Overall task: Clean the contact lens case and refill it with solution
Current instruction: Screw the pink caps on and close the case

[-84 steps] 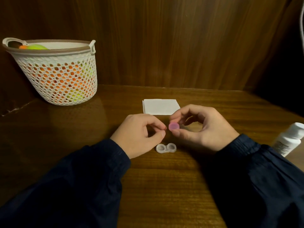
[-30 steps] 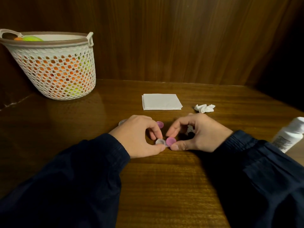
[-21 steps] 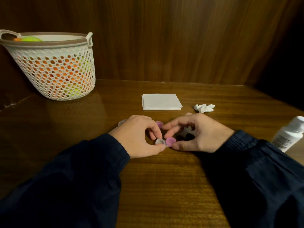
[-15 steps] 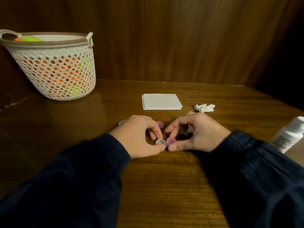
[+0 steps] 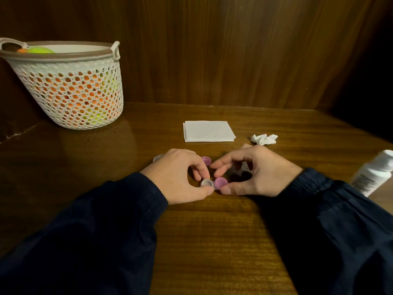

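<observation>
Right hand (image 5: 258,173) grip pinches pink cap (image 5: 220,182) on lens case (image 5: 207,183), mid-tabletop; left hand (image 5: 180,175) grip pinches case's open well. Step, likely: capping. Next: second pink cap (image 5: 206,160) behind, onto open well. Solution bottle (image 5: 374,173) at right edge.

- Left hand (image 5: 178,175) rests low, thumb and curled fingers (image 5: 200,170) pinching together
- Right hand (image 5: 258,173) faces it, thumb and forefinger pinching
- Both forearms in dark sleeves (image 5: 106,231)
</observation>
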Available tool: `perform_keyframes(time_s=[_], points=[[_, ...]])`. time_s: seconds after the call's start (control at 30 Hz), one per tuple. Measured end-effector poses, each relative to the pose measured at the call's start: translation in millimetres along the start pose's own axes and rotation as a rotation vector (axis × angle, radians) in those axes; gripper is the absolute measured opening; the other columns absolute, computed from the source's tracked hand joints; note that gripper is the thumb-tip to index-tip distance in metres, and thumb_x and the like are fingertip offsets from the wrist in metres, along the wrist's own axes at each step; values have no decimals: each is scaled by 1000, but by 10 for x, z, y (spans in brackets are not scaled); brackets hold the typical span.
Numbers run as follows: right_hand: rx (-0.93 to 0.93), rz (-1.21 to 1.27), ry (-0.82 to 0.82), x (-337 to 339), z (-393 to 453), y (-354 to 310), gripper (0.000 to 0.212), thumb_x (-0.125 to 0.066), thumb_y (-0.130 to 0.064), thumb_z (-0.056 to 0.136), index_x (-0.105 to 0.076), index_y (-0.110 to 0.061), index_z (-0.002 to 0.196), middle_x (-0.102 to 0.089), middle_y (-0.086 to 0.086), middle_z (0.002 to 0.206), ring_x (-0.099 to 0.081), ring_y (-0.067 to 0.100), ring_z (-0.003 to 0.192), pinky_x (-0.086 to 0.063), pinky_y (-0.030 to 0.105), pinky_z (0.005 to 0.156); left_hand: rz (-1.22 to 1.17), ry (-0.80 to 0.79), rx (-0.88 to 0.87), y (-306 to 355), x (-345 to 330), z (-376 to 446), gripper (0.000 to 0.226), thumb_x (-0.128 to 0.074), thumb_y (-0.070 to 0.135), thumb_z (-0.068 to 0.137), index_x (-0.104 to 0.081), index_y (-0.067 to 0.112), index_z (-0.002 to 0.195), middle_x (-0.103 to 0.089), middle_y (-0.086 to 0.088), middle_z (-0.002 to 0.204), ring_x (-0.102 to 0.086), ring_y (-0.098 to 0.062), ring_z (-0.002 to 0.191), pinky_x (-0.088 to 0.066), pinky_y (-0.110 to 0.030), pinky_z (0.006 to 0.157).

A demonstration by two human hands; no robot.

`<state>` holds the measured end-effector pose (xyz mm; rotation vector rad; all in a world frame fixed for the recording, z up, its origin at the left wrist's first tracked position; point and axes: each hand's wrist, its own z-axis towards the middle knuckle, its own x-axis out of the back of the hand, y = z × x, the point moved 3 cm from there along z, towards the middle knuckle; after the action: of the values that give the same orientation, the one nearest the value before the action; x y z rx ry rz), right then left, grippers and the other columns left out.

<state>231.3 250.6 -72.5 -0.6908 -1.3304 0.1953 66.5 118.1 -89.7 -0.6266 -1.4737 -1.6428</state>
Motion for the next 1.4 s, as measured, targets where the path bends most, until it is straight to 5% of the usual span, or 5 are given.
perform_keyframes(time_s=[0.33, 0.53, 0.8, 1.07, 1.4], points=[[-32, -22, 3, -12, 14, -22, 42, -89, -48, 73, -76, -44, 113, -73, -35, 101, -54, -9, 100, -45, 34, 91, -11, -3, 0, -19, -2, -1, 19, -82, 51, 76, -75, 37, 86, -68, 16, 87, -51, 24, 61, -29, -26, 56], [35, 38, 17, 4, 4, -20, 38, -92, -31, 77, -78, -36, 112, -77, -32, 96, -61, -12, 98, -39, 26, 94, 3, 8, 5, -8, 2, 4, 17, -83, 51, 76, -75, 38, 83, -68, 16, 84, -52, 22, 62, -27, -25, 56], [-10, 38, 42, -35, 31, -28, 32, -92, -40, 73, -76, -37, 100, -76, -30, 85, -62, -16, 89, -35, 27, 94, -9, 2, 10, -1, 6, -2, 16, -84, 49, 76, -75, 37, 83, -67, 16, 84, -52, 21, 60, -26, -25, 56], [22, 15, -13, -1, -9, -56, 45, -89, -36, 81, -74, -38, 123, -75, -34, 106, -57, -8, 105, -43, 34, 100, -9, 0, 13, 5, 9, -1, 16, -84, 48, 77, -76, 36, 84, -68, 15, 85, -52, 20, 61, -28, -24, 55], [26, 29, 66, -49, 41, -30, 33, -92, -41, 71, -78, -34, 100, -77, -28, 82, -61, -16, 88, -32, 17, 83, 1, -7, 13, 8, 6, -3, 16, -84, 48, 78, -75, 36, 85, -68, 16, 84, -52, 24, 64, -29, -22, 56]])
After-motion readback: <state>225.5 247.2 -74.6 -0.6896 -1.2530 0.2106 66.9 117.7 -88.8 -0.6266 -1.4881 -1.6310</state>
